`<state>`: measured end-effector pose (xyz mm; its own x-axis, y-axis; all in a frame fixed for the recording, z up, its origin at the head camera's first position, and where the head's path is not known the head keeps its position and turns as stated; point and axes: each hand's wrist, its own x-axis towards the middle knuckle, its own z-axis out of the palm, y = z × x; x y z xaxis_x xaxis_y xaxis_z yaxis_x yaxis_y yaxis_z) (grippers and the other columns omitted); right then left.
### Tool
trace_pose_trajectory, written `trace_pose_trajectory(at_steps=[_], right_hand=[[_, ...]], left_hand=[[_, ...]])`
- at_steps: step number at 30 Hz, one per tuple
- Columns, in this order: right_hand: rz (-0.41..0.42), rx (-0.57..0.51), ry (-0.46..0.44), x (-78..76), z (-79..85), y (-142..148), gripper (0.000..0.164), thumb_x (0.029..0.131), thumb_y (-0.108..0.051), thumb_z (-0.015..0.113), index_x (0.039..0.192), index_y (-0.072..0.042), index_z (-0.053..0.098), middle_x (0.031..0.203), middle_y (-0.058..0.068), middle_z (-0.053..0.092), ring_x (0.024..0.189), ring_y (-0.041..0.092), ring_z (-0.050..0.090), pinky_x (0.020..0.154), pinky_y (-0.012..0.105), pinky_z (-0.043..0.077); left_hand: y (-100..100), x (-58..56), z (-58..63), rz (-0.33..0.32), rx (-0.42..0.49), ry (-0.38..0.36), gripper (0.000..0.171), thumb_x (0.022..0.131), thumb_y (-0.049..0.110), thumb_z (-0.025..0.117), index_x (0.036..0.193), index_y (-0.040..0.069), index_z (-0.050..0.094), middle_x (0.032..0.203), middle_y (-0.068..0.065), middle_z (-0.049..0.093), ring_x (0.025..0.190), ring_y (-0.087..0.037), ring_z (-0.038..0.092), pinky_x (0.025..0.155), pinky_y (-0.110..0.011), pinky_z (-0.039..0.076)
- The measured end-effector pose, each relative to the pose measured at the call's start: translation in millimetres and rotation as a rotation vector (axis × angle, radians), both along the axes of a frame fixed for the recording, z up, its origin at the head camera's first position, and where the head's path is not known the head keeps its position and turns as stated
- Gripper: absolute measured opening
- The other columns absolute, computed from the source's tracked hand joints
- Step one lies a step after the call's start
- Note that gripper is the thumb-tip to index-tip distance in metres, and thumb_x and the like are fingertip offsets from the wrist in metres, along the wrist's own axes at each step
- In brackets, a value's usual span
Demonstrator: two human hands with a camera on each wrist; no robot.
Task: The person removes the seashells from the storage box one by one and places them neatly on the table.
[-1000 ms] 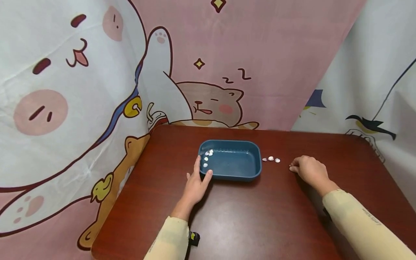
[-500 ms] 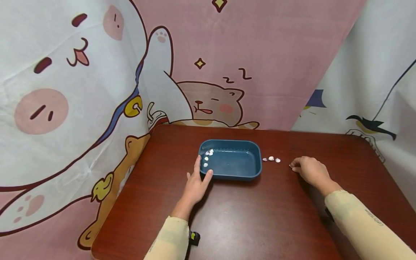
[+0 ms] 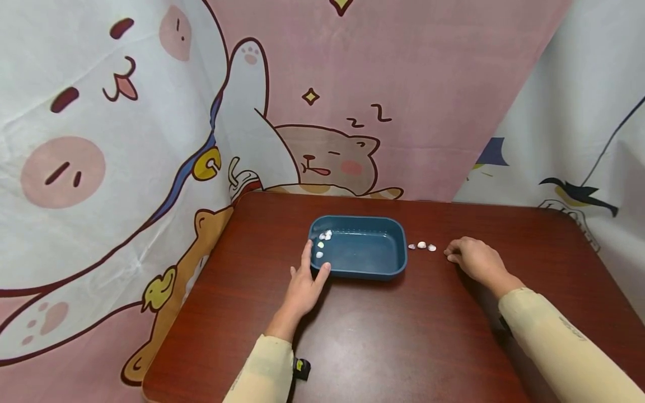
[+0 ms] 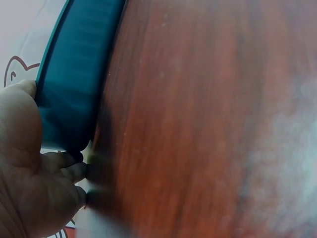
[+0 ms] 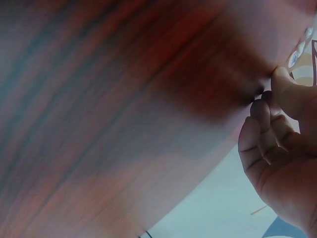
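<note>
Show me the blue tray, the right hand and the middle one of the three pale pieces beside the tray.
Blue tray [image 3: 365,253]: head view, bare inside floor.
Right hand [image 3: 477,259]: head view, back of the hand.
Middle pale piece [image 3: 421,245]: head view, centre of its visible top.

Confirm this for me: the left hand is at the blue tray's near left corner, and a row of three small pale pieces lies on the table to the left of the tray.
Not quite: the row of three small pale pieces lies to the right of the blue tray, as the head view shows. The left hand is at its near left corner, as you say.
</note>
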<state>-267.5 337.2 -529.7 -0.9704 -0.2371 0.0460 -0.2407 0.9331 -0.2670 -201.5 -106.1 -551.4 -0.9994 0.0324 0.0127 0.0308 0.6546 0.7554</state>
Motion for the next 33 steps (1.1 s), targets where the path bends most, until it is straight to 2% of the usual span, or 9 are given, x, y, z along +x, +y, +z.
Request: trace_pose_trajectory(at_steps=[6,13,19,26,33], right_hand=[[0.027,-0.013,0.026,-2.0,-1.0,-3.2,0.006,0.095,-0.008,0.078,0.095,-0.014,0.077,0.097,0.008,0.074,0.091,0.034,0.073,0.07,0.057,0.058],[0.05,-0.022,-0.018,-5.3,1.8,-3.2,0.009,0.094,-0.006,0.078,0.097,-0.015,0.078,0.102,0.008,0.077,0.097,0.032,0.073,0.076,0.056,0.059],[0.066,-0.033,-0.033,-7.7,0.0,-0.4,0.011,0.095,-0.006,0.078,0.095,-0.017,0.077,0.1,0.006,0.076,0.097,0.03,0.072,0.076,0.053,0.059],[0.096,-0.03,-0.053,-12.7,1.1,0.9,0.014,0.096,-0.005,0.076,0.095,-0.019,0.078,0.099,0.003,0.076,0.095,0.026,0.071,0.076,0.05,0.058],[0.081,-0.038,-0.058,-12.4,3.3,-2.8,0.012,0.097,-0.006,0.076,0.095,-0.017,0.078,0.101,0.005,0.077,0.095,0.028,0.072,0.078,0.051,0.059]], left_hand=[[-0.1,-0.6,1.3,0.004,0.0,-0.001,0.085,0.107,0.067,0.047,0.173,0.037,0.003,0.173,-0.012,0.037,0.145,-0.051,0.054,0.134,-0.066,0.007],[-0.3,-0.4,0.5,0.016,0.008,-0.001,0.086,0.106,0.069,0.047,0.173,0.035,0.005,0.173,-0.014,0.037,0.147,-0.054,0.049,0.133,-0.068,0.01],[-0.5,-0.4,-4.2,0.011,0.033,0.046,0.088,0.105,0.073,0.044,0.174,0.033,0.007,0.169,-0.02,0.042,0.139,-0.057,0.057,0.131,-0.072,0.009],[-0.4,1.4,0.3,0.021,0.039,0.024,0.087,0.105,0.07,0.048,0.173,0.033,0.008,0.169,-0.021,0.043,0.141,-0.059,0.053,0.13,-0.074,0.011],[-1.4,-2.5,-7.8,0.017,0.055,0.037,0.087,0.103,0.074,0.046,0.173,0.039,0.007,0.167,-0.022,0.045,0.14,-0.059,0.053,0.13,-0.073,0.011]])
